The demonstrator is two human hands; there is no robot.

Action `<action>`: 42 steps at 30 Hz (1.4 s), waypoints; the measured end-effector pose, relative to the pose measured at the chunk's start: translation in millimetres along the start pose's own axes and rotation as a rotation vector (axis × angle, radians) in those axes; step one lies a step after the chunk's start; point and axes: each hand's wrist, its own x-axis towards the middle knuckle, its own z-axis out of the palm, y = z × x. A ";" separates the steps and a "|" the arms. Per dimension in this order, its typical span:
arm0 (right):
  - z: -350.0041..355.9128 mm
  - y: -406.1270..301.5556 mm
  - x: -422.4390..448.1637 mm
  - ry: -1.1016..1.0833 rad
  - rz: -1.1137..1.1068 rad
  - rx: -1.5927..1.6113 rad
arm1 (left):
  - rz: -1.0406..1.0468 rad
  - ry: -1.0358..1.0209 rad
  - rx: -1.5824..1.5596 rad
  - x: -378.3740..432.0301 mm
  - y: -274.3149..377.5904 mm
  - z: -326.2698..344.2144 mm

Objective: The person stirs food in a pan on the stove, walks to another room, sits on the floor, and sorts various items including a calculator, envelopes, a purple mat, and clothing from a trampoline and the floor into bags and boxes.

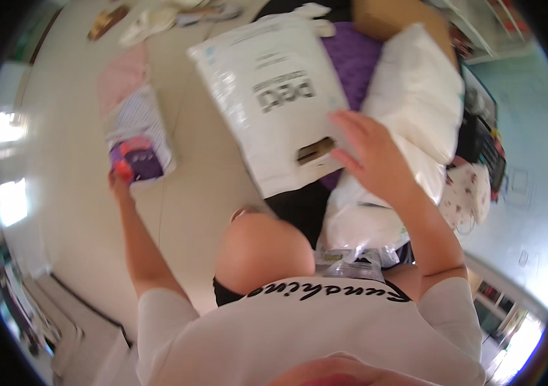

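Note:
My left hand (pixel 120 183) is out to the left, its fingers closed at the near corner of a purple pack (pixel 146 161). A blurred red patch shows by the fingertips. That pack overlaps the near end of a long pink and white plastic package (pixel 131 103) above the floor. My right hand (pixel 373 157) has its fingers apart and holds nothing. It is over the right edge of a large white plastic bag (pixel 254 96), beside the bag's cut-out handle hole (pixel 316 151); whether it touches the bag cannot be told. The bag bears printed writing.
Stuffed white plastic packs (pixel 414 96) stand to the right, over a purple textured surface (pixel 351 58). A clear plastic bag (pixel 356 263) lies near my body. Behind are a cardboard box (pixel 399 19) and shoes (pixel 107 21) on the tiled floor (pixel 192 144). My bare knee (pixel 264 251) is in front.

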 end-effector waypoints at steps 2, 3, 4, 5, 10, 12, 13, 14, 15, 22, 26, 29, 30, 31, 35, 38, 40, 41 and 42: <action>-11.3 10.4 -29.5 0.074 -0.076 0.002 | 0.205 -0.177 -0.103 -11.1 28.8 16.4; -15.9 17.6 -44.5 0.097 -0.109 -0.031 | 0.175 -0.199 -0.124 -24.1 57.9 29.4; -23.5 23.8 -58.1 0.088 -0.070 -0.018 | 0.203 -0.259 -0.255 -47.2 99.0 46.2; -34.8 26.9 -71.2 0.079 -0.035 -0.004 | 0.207 -0.269 -0.301 -58.6 139.7 54.1; -69.8 44.7 -147.8 0.203 0.098 -0.036 | 0.597 -0.416 -0.263 -95.1 305.7 144.1; -71.1 47.6 -171.7 0.248 0.147 0.014 | 0.476 -0.683 -0.491 -122.0 372.8 209.4; -70.6 48.2 -180.7 0.276 0.181 0.060 | 0.454 -0.868 -0.586 -145.2 407.6 243.2; -70.8 46.4 -185.8 0.300 0.190 0.054 | 0.480 -0.884 -0.581 -155.1 433.0 280.6; -73.1 44.8 -190.7 0.309 0.197 0.054 | 0.401 -0.920 -0.573 -166.2 457.7 319.3; -93.1 28.3 -199.0 0.286 0.054 0.313 | 0.744 -0.184 0.065 -133.7 536.7 451.0; -87.6 32.8 -208.7 0.201 0.147 0.373 | 0.807 -0.541 0.260 -198.9 438.7 462.7; -83.6 40.1 -214.9 0.181 0.184 0.271 | 1.094 -0.442 0.373 -175.2 342.6 398.0; -80.7 39.7 -210.8 0.214 0.180 0.256 | 1.068 -0.410 0.382 -160.1 321.6 373.6; -77.6 41.6 -206.6 0.216 0.163 0.234 | 1.035 -0.364 0.365 -142.9 297.6 343.6; -66.6 30.7 -170.7 0.210 0.089 0.171 | 0.748 -0.152 0.663 -48.5 198.9 224.5; -55.2 15.1 -123.3 0.148 0.031 0.143 | 0.624 -0.205 0.976 -7.3 123.8 173.7; -44.9 6.1 -91.6 0.113 -0.028 0.025 | 0.443 -0.298 1.112 -20.2 88.8 179.4; -38.3 4.5 -79.3 0.091 -0.030 0.020 | 0.423 -0.310 1.108 -26.7 74.1 182.2; -30.6 2.9 -67.9 0.122 0.016 -0.010 | 0.398 -0.278 1.081 -31.9 59.3 181.7</action>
